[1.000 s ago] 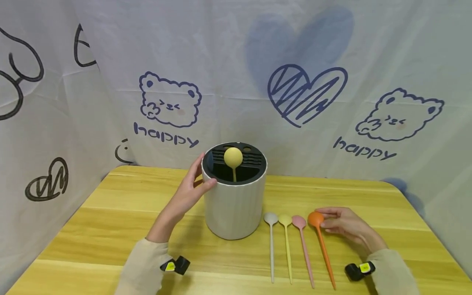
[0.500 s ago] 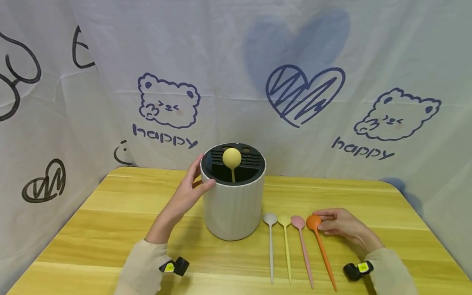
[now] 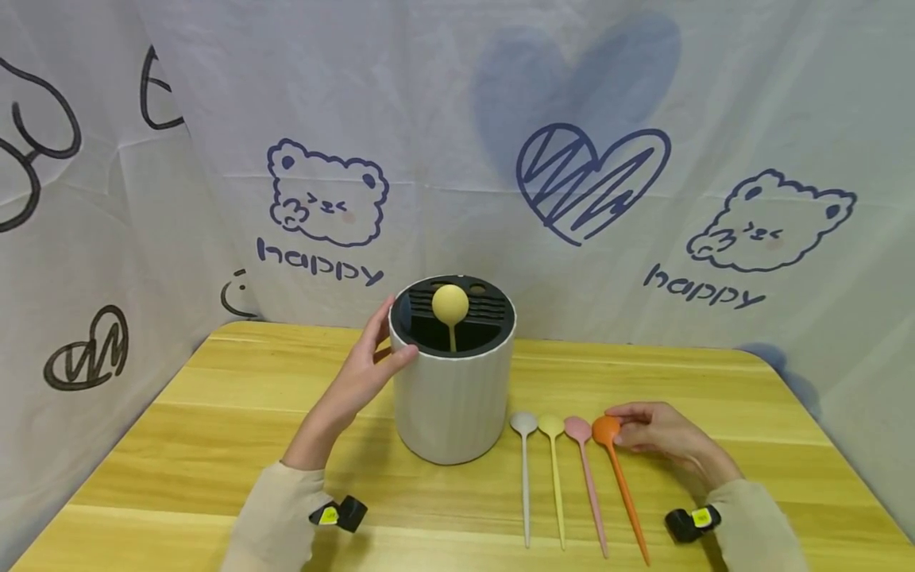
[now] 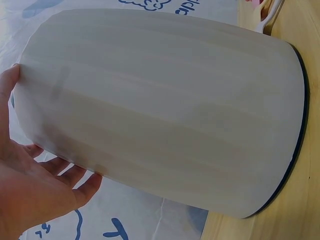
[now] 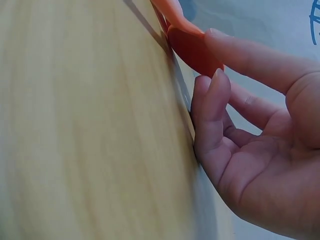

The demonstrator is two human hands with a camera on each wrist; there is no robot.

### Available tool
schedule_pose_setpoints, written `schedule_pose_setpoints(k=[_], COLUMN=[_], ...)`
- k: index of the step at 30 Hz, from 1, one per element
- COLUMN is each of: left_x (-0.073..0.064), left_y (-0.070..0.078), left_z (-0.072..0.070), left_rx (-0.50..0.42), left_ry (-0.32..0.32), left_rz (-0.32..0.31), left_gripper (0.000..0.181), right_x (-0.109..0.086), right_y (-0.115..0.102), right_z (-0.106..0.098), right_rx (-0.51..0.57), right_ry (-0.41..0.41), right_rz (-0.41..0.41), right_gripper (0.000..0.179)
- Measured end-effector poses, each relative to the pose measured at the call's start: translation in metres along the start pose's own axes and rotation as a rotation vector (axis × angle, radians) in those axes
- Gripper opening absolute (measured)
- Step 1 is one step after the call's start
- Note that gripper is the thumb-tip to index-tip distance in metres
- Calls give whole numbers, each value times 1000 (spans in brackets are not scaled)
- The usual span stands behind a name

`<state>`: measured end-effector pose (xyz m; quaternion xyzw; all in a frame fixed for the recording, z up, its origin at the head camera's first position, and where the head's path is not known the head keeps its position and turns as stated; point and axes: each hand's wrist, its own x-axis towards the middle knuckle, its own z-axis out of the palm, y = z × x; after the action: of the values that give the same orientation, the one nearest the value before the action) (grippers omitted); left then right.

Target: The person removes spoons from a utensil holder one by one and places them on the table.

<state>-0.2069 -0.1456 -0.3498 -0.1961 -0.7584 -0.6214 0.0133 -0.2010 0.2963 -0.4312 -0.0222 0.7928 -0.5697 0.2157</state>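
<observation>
A white ribbed utensil holder (image 3: 453, 413) with a black slotted top stands upright on the table. My left hand (image 3: 364, 373) grips its upper left side, thumb at the front rim and fingers round the back; the left wrist view shows the fingertips against the wall. One yellow round-headed spoon (image 3: 450, 305) stands in the holder's front opening. At the right, my right hand (image 3: 668, 437) pinches the bowl of an orange spoon (image 3: 623, 481) between thumb and fingers. In the right wrist view, the fingertips meet the orange bowl (image 5: 192, 50) at its edge, close to the tabletop.
Left of the orange spoon lie a pink spoon (image 3: 588, 477), a pale yellow spoon (image 3: 555, 469) and a grey-white spoon (image 3: 525, 469), side by side with handles toward me. Behind the wooden table (image 3: 214, 445) hangs a white cloth (image 3: 457, 230) with drawings.
The orange spoon's bowl has shifted slightly left toward the pink spoon, with my right hand at it. My left hand keeps its grip on the utensil holder.
</observation>
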Motion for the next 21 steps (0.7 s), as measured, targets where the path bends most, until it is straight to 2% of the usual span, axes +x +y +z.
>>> schedule_pose_setpoints(k=[12,21], left_x=[3,1], left_y=[-1,-2], left_z=[0,0], left_rx=[-8,-17], left_ry=[-13,-12], left_rz=[10,11], left_gripper=[78,78], right_x=[0,-2], right_y=[-1,-3], right_z=[2,4], right_rx=[-124,-150], right_ry=[68,73], right_rz=[17,1], right_gripper=[55,54])
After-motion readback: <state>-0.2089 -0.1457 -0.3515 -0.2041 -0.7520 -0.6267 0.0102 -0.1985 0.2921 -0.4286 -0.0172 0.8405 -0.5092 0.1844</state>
